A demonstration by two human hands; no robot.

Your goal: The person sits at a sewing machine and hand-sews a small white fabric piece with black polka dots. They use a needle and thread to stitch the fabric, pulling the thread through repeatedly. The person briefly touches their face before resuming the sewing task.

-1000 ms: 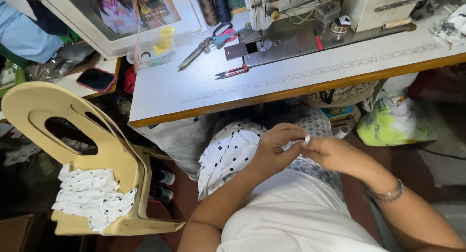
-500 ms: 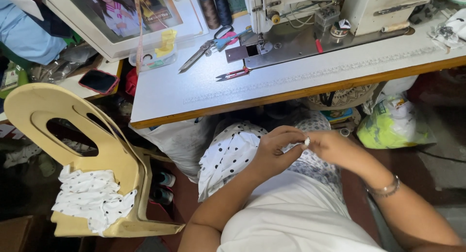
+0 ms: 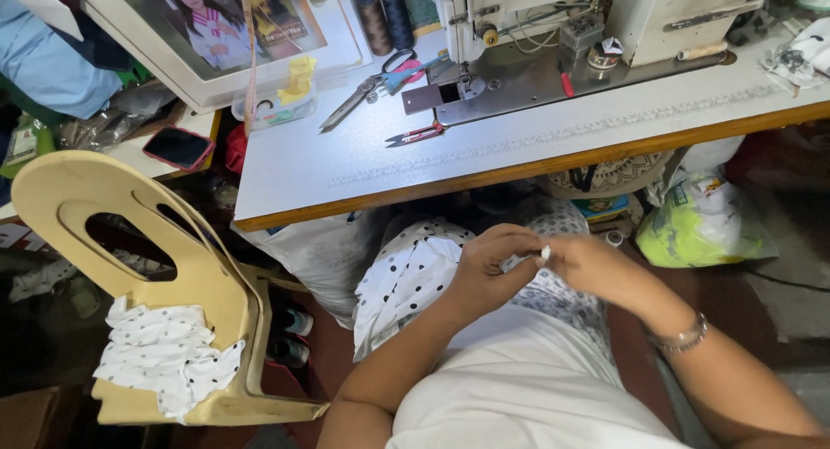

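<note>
White fabric with black polka dots [image 3: 406, 280] lies in my lap below the table edge. My left hand [image 3: 488, 272] and my right hand [image 3: 596, 267] meet over it, fingertips pinching a small white bit of the fabric [image 3: 545, 253] between them. A metal bracelet [image 3: 679, 337] circles my right wrist. The sewing machine [image 3: 553, 34] stands on the white table [image 3: 346, 164] in front of me, apart from both hands.
Scissors [image 3: 372, 86] and small red thread snips [image 3: 415, 138] lie on the table near thread spools [image 3: 385, 17]. A yellow plastic chair [image 3: 130, 267] at left holds more dotted fabric [image 3: 164, 358]. A phone [image 3: 177, 146], a framed picture [image 3: 225, 25] and a green bag [image 3: 700, 224] are around.
My hands stay together on the fabric and shift only slightly; the view has tilted a little, showing more of the table.
</note>
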